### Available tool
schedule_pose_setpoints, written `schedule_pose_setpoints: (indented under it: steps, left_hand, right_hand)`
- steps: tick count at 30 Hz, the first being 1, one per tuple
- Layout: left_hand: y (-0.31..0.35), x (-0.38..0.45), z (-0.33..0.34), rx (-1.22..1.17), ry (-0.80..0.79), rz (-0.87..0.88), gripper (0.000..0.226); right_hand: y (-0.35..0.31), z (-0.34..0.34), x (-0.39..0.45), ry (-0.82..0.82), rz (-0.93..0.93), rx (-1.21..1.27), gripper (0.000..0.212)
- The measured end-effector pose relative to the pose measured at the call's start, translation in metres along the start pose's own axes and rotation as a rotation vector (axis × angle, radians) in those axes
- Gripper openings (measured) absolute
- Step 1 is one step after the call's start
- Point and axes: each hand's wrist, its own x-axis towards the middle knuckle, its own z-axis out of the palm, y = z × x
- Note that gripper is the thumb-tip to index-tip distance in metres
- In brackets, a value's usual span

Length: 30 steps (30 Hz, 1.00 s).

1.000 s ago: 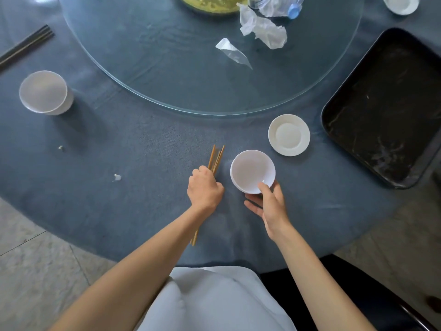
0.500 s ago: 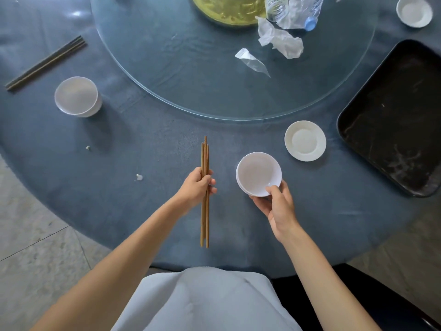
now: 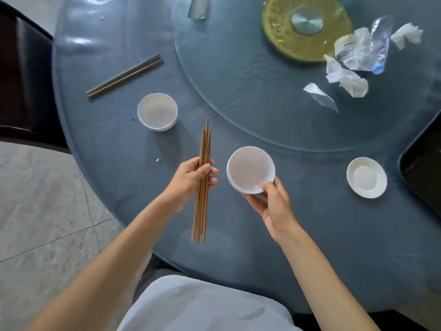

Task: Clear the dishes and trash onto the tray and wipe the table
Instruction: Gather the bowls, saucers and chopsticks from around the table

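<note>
Dark chair (image 3: 21, 75) stands beside pale tiled floor (image 3: 40, 206).

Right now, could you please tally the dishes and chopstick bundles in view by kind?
White bowls: 2, one in the right hand, one on the table
White saucer: 1
Chopstick bundles: 2, left hand, table
Total: 5

1 head-worn wide-angle view looks steeply down and forward from above the round table (image 3: 119, 149); both forearms rise from the bottom edge; the glass turntable (image 3: 238, 75) fills the top, the floor (image 3: 35, 199) the left
</note>
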Motion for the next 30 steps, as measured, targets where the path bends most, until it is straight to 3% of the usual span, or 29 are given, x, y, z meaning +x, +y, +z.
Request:
schedule_pose_setpoints:
  steps: [8,14,22,30]
  left_hand:
    - [0.077,0.036,-0.149,0.05,0.096,0.092,0.012]
    - [0.13,0.093,-0.249,0.378,0.243,0.173,0.015]
    - [0.166,0.18,-0.281,1.044,0.209,0.37,0.014]
    - [0.178,0.245,-0.279,1.148,0.201,0.402,0.023]
  right_hand:
    - [0.004,0.154,0.019,-0.019,-0.064,0.012,0.032]
    - [0.002,0.253,0.042,-0.011,-0.081,-0.035,0.034]
    - [0.012,0.306,0.063,0.099,-0.045,-0.086,0.036]
    - [0.016,0.318,0.071,0.18,-0.034,-0.078,0.034]
